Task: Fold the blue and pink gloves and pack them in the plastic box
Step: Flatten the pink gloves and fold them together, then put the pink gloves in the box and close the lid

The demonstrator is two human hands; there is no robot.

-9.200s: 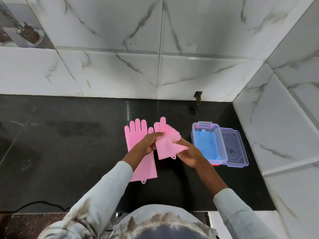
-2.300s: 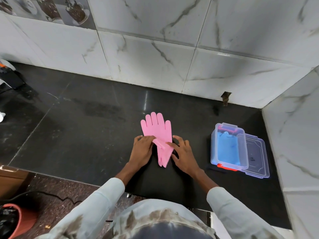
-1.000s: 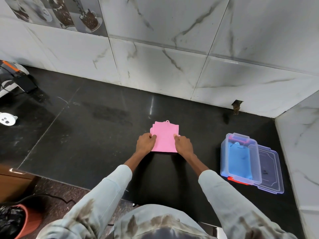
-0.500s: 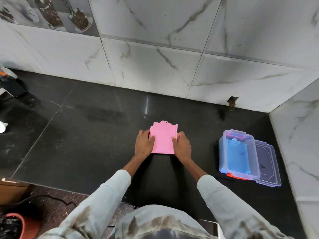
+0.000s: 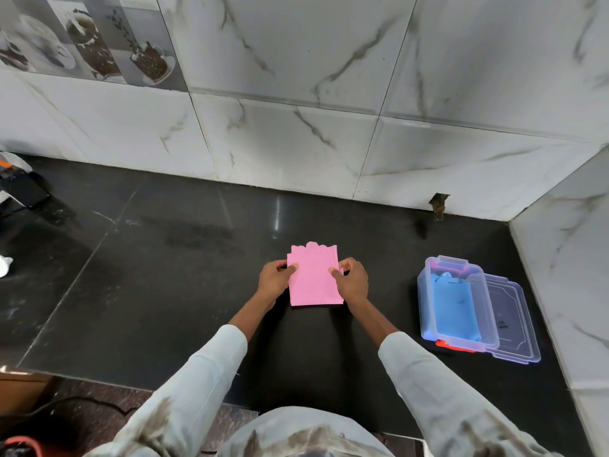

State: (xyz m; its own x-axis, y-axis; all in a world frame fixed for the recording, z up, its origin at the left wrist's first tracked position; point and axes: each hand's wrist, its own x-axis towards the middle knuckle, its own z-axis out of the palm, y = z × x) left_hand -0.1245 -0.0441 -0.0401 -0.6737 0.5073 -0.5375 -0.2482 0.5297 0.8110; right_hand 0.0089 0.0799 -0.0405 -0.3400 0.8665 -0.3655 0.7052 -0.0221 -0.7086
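A folded pink glove forms a flat rectangle in the middle of the black counter, its fingertips showing along the far edge. My left hand pinches its left edge and my right hand pinches its right edge. To the right stands the clear plastic box, open, with folded blue gloves inside and a strip of pink at its far end.
The box's clear lid lies beside the box, against the right marble wall. A dark appliance and a small white object sit at the counter's far left. The counter's front edge runs near my body.
The glove went from spread out with its fingers showing to a folded rectangle. In the last second both hands shifted from pressing its sides to pinching its edges.
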